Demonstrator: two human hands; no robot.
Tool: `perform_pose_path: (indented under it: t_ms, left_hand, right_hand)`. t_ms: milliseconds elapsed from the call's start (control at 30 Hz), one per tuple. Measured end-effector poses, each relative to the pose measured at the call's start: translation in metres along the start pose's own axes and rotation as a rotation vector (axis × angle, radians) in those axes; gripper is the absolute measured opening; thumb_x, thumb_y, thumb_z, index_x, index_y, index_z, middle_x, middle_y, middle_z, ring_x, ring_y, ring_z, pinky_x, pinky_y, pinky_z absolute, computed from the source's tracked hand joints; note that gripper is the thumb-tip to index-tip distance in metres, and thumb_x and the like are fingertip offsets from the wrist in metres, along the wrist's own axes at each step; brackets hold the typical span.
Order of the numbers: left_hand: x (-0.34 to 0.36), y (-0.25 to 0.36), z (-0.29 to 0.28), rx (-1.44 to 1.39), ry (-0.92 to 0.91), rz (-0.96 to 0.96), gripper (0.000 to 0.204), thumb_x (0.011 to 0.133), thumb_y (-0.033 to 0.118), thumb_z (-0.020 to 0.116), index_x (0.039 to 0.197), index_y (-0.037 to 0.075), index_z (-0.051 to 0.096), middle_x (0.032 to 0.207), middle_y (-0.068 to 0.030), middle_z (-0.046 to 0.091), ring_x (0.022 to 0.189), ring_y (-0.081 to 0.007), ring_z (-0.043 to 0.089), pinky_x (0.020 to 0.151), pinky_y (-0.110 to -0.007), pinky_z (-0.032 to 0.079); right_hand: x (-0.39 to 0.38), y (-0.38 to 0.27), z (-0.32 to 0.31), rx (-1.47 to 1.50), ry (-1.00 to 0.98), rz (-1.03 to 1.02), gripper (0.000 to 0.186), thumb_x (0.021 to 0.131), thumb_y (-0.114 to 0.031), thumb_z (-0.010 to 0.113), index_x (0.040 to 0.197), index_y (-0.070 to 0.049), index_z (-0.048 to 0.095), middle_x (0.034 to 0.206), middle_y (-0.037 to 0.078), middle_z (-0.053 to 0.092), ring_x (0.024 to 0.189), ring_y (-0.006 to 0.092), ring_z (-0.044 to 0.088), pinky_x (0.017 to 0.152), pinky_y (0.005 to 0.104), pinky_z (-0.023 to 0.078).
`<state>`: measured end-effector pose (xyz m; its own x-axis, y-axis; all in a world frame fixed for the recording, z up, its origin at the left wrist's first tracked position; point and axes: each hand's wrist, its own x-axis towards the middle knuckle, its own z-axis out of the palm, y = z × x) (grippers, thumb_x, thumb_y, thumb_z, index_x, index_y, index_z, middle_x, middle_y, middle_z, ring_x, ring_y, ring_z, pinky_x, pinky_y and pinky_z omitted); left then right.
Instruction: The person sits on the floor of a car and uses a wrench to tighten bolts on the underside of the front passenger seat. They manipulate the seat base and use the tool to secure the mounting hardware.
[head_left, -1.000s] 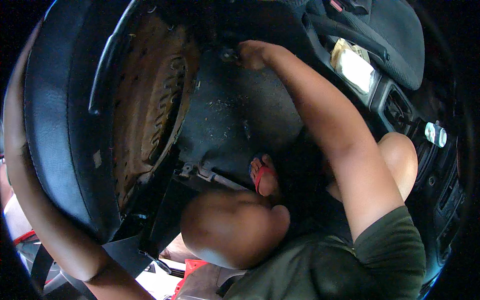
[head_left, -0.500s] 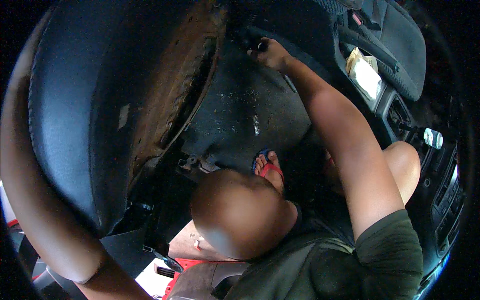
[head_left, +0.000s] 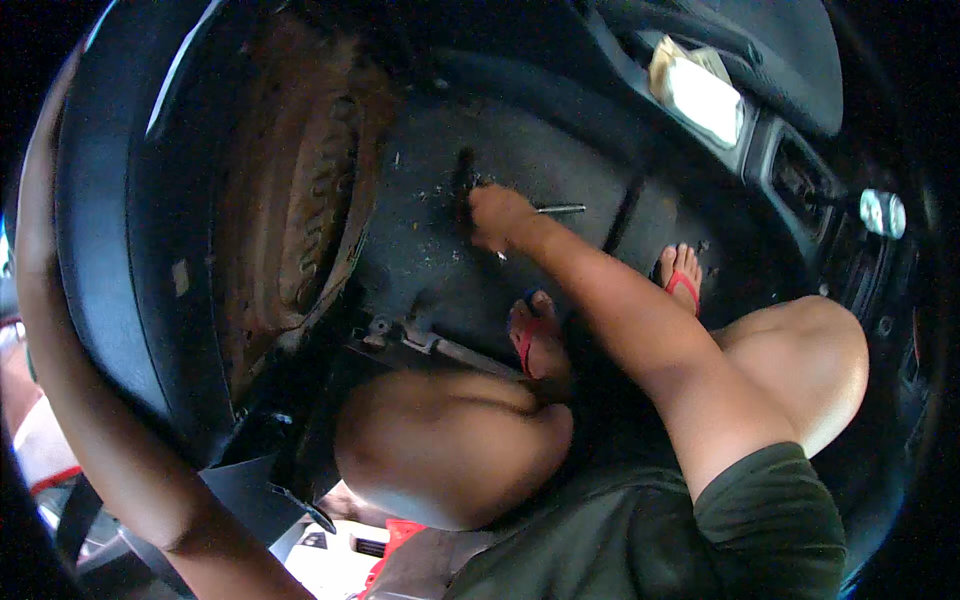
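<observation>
My right hand (head_left: pixel 497 215) is low over the dark floor mat (head_left: pixel 420 265), fingers curled round a dark object too indistinct to name. A slender silver rod (head_left: pixel 560 208) shows beside its wrist; I cannot tell whether it is held. My left forearm (head_left: pixel 110 420) runs up along the outside of a black padded seat (head_left: pixel 130 270), its hand hidden at the upper left rim. The seat is raised, showing a rusty brown metal underside (head_left: pixel 270 220). My sandalled feet rest on the floor, the left foot (head_left: pixel 535 335) near a metal rail (head_left: pixel 420 338), the right foot (head_left: pixel 680 275) farther right.
On the right, a console holds a white folded bundle (head_left: pixel 700 105) beside a lever (head_left: pixel 730 45) and another dark seat (head_left: pixel 790 50). A gear stick with a pale shiny knob (head_left: pixel 882 212) stands at the far right. My bare knees (head_left: pixel 450 450) fill the lower middle.
My right hand has come down and toward me from the top of the floor area to its middle. The silver rod now lies at a flatter angle. My right foot has come into view.
</observation>
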<state>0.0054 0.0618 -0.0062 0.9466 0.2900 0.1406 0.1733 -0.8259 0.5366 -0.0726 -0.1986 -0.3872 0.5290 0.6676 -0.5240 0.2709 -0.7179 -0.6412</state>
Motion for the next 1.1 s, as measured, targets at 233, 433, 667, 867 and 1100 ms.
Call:
perform_pose_path:
  t_ms: [233, 433, 667, 867, 1100]
  left_hand:
    - [0.036, 0.0, 0.017, -0.058, -0.043, -0.066, 0.062, 0.103, 0.041, 0.036, 0.151, 0.003, 0.025, 0.157, -0.0101, 0.027, 0.143, -0.0205, 0.027, 0.118, -0.033, 0.015]
    - [0.046, -0.051, -0.017, -0.015, 0.085, -0.092, 0.054, 0.102, 0.037, 0.042, 0.145, 0.004, 0.041, 0.146, -0.0119, 0.044, 0.132, -0.02, 0.043, 0.111, -0.031, 0.029]
    - [0.044, -0.056, -0.017, -0.002, 0.105, -0.134, 0.053, 0.102, 0.037, 0.042, 0.144, 0.004, 0.042, 0.145, -0.0121, 0.045, 0.131, -0.0203, 0.044, 0.111, -0.031, 0.029]
    - [0.044, -0.052, -0.02, 0.009, 0.116, -0.157, 0.053, 0.102, 0.037, 0.042, 0.143, 0.004, 0.042, 0.144, -0.0123, 0.046, 0.13, -0.0206, 0.044, 0.11, -0.031, 0.03]
    - [0.041, -0.05, -0.026, 0.024, 0.127, -0.169, 0.052, 0.102, 0.036, 0.043, 0.142, 0.003, 0.043, 0.142, -0.0126, 0.046, 0.129, -0.0209, 0.045, 0.109, -0.032, 0.03]
  right_hand:
    - [0.076, -0.032, 0.051, 1.06, 0.4, 0.158, 0.041, 0.084, -0.033, 0.071, 0.099, 0.005, 0.065, 0.096, 0.018, 0.069, 0.092, 0.0307, 0.066, 0.083, 0.0402, 0.052]
    - [0.084, -0.074, 0.041, 1.457, 0.488, 0.009, 0.035, 0.079, -0.016, 0.078, 0.1, 0.006, 0.061, 0.085, 0.013, 0.066, 0.083, 0.0201, 0.064, 0.072, 0.0354, 0.053]
    - [0.072, -0.07, 0.038, 1.411, 0.507, -0.014, 0.026, 0.077, -0.016, 0.078, 0.087, 0.001, 0.06, 0.08, 0.014, 0.065, 0.076, 0.0254, 0.065, 0.071, 0.0383, 0.052]
    - [0.066, -0.065, 0.024, 1.156, 0.577, -0.091, 0.023, 0.08, -0.012, 0.073, 0.094, 0.002, 0.063, 0.078, 0.018, 0.067, 0.073, 0.0275, 0.066, 0.068, 0.0396, 0.052]
    - [0.051, -0.074, 0.008, 1.098, 0.564, -0.066, 0.02, 0.079, -0.013, 0.068, 0.09, 0.003, 0.062, 0.08, 0.024, 0.065, 0.078, 0.0403, 0.066, 0.068, 0.0442, 0.051]
